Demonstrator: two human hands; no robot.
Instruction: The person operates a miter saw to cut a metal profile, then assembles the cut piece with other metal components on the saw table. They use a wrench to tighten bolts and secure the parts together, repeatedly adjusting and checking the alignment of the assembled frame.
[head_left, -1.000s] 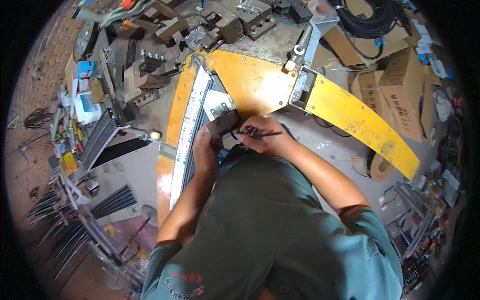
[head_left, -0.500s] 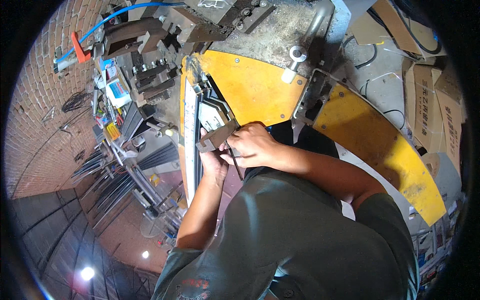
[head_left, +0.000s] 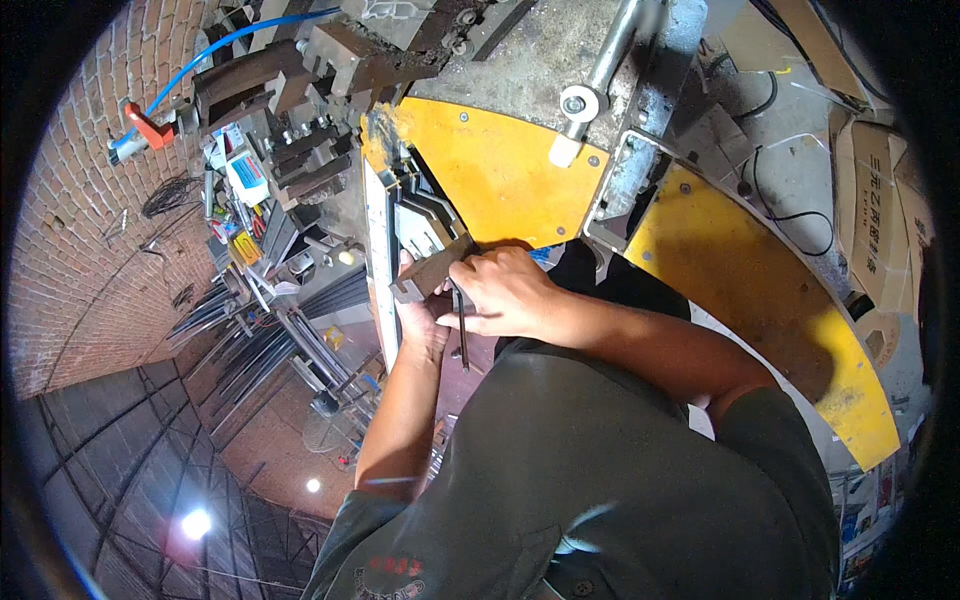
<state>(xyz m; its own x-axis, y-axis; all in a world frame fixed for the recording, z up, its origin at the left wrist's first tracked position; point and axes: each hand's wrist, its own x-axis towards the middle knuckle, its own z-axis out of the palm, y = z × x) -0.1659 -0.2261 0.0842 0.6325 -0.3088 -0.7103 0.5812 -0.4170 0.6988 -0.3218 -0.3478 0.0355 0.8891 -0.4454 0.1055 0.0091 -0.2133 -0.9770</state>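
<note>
My left hand (head_left: 422, 322) is closed round the lower end of a brown-grey notched metal block (head_left: 425, 274); most of its fingers are hidden behind the block. My right hand (head_left: 508, 290) is closed at the block's right end, its fingertips on a thin dark rod (head_left: 462, 335) that looks like a hex key. The rod hangs down from the block between the two hands, and its upper end is hidden by the fingers. Just beyond the block, angled metal profile pieces (head_left: 422, 228) sit beside a pale upright strip (head_left: 378, 235).
A yellow plate (head_left: 500, 170) with screws lies ahead, below a metal bar with a roller (head_left: 583, 103). To the right curves a second yellow panel (head_left: 770, 310). Machine clamps (head_left: 300, 150) and tools crowd the left. Cardboard boxes (head_left: 880, 220) stand far right.
The lower end of the dark rod has swung left, from a slant to nearly straight down. Both hands keep their hold on the block and rod. The whole view has shifted slightly.
</note>
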